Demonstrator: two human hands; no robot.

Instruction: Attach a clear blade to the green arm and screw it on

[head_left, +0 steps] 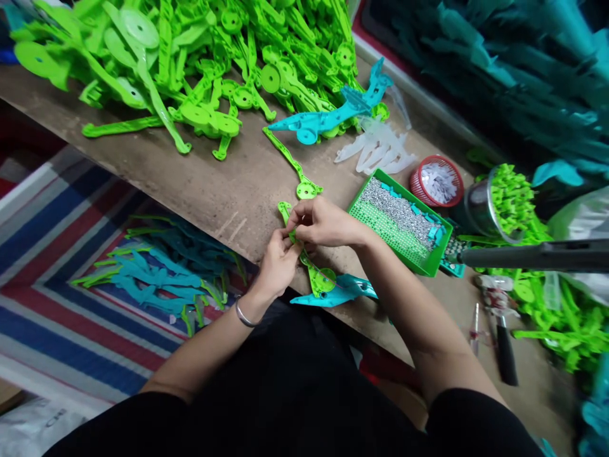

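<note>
The fingers of my left hand (277, 263) are clamped on a long, slim lime-green plastic piece with a round disc at its near end (323, 279). Those of my right hand (326, 223) curl in over the same narrow stretch; I cannot tell whether they are closed on it, since my knuckles hide the tips. For close work like this, I judge it best to let my left hand keep the strip steady and my right press straight down, lightly, so the slim part doesn't twist.

The piece slants over the near edge of the brown worktop (204, 190), glossy, its far tip rounded, its middle behind my fingers. Its disc overlaps a turquoise, pointed plastic piece (349, 290); whether they are joined, I can't see. Just beyond my right hand lies another lime-green disc-ended strip (308, 190), and to the right a green perforated plastic tray (443, 249) with small silvery bits (404, 212).
</note>
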